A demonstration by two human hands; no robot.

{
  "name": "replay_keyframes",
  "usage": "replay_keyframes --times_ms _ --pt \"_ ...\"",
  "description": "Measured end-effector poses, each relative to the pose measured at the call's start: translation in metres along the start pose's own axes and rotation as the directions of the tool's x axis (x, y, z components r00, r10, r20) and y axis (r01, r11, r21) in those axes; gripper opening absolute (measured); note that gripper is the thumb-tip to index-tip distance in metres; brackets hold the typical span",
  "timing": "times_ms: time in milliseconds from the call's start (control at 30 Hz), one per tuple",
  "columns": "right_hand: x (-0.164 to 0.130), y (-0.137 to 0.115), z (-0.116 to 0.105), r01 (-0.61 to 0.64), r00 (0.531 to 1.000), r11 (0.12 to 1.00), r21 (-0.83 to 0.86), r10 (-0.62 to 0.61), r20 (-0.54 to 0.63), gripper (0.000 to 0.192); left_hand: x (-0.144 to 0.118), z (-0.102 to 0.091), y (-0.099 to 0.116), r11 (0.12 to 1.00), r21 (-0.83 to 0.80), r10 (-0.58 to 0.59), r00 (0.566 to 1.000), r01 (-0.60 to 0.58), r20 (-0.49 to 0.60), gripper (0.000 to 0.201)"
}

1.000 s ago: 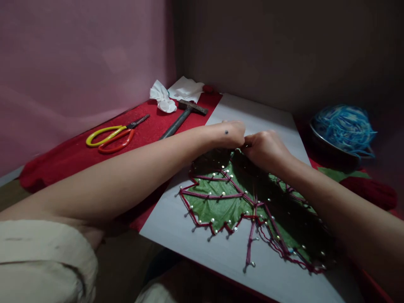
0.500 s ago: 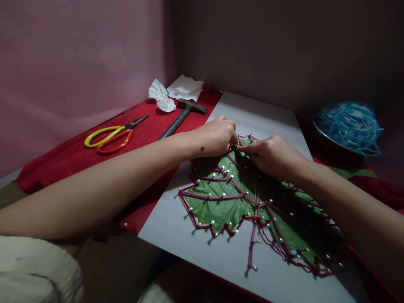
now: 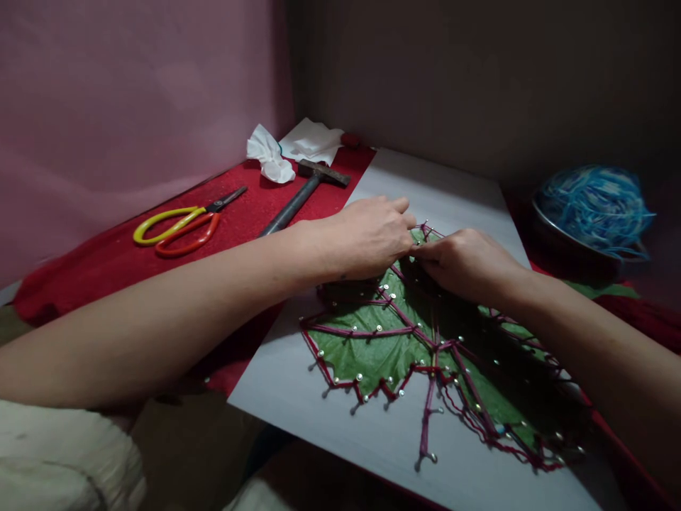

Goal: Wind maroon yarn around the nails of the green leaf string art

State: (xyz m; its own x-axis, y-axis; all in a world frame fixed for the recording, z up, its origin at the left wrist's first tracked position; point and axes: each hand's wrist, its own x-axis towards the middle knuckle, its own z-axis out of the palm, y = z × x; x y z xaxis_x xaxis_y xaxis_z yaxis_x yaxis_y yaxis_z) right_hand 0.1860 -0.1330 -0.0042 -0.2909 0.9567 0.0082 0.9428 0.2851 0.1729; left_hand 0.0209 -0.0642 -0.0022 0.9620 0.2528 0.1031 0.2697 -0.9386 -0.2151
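A green leaf [image 3: 372, 348] is pinned with several small nails onto a grey board [image 3: 298, 397]. Dark red yarn [image 3: 425, 411] runs from nail to nail along the leaf's outline and veins. My left hand [image 3: 367, 238] and my right hand [image 3: 468, 262] meet at the leaf's far tip, fingertips touching. Both pinch the red yarn by the top nails. The hands hide the yarn's free end and the upper part of the leaf.
A red cloth [image 3: 106, 262] lies left of the board. On it are yellow and orange scissors [image 3: 178, 223], a hammer [image 3: 301, 195] and crumpled white tissue [image 3: 271, 163]. A bowl with a blue yarn ball [image 3: 596, 202] stands at the right. Walls close the back and left.
Both hands have shifted slightly along the leaf's far tip and pressed closer together. My left hand has turned more palm-down, and the view has tilted a little.
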Motion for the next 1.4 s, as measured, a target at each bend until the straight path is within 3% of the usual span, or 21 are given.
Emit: replay_keyframes --times_ms 200,400,567,633,700,767,867,1033,1267,1400 --pt "0.003 0.003 0.001 0.007 1.0 1.0 -0.006 -0.006 0.018 0.036 0.0 0.005 0.004 0.999 0.039 -0.033 0.998 0.032 0.046 0.019" --pt "0.007 0.004 0.003 0.022 1.0 1.0 0.014 -0.023 0.011 0.033 0.004 0.009 0.001 0.999 -0.04 -0.035 0.998 0.037 0.06 0.02" --pt "0.005 0.0 0.0 0.006 0.999 0.998 0.06 -0.008 0.032 0.032 -0.002 0.005 -0.005 0.989 -0.138 -0.061 0.998 0.06 -0.004 0.027" --pt "0.004 -0.001 0.0 -0.003 1.0 0.997 0.076 0.001 0.027 0.034 -0.007 0.003 -0.012 0.951 -0.275 -0.164 0.984 0.14 -0.069 0.031" --pt "0.003 -0.001 0.0 0.006 1.0 0.996 0.09 -0.006 0.003 0.038 -0.01 0.003 -0.019 0.861 -0.386 -0.395 0.914 0.332 -0.096 0.036" --pt "0.003 -0.001 0.001 0.021 1.0 0.995 0.101 -0.02 -0.014 0.04 -0.01 0.005 -0.026 0.772 -0.457 -0.509 0.86 0.442 -0.029 0.037" --pt "0.003 0.001 0.001 0.026 1.0 0.991 0.132 -0.024 -0.02 0.041 -0.007 0.014 -0.034 0.755 -0.492 -0.466 0.883 0.433 0.063 0.039" --pt "0.003 0.004 0.006 0.03 0.999 0.984 0.177 -0.024 -0.038 0.042 -0.004 0.024 -0.035 0.77 -0.529 -0.398 0.916 0.358 0.041 0.039" --pt "-0.001 0.007 0.005 0.044 0.998 0.971 0.236 -0.033 -0.053 0.041 -0.007 0.02 -0.03 0.88 -0.344 -0.309 0.944 0.329 0.114 0.049" --pt "-0.007 0.006 0.005 0.005 0.999 0.974 0.228 0.006 -0.048 0.038 -0.008 0.022 -0.03 0.898 -0.3 -0.308 0.947 0.321 0.091 0.045"
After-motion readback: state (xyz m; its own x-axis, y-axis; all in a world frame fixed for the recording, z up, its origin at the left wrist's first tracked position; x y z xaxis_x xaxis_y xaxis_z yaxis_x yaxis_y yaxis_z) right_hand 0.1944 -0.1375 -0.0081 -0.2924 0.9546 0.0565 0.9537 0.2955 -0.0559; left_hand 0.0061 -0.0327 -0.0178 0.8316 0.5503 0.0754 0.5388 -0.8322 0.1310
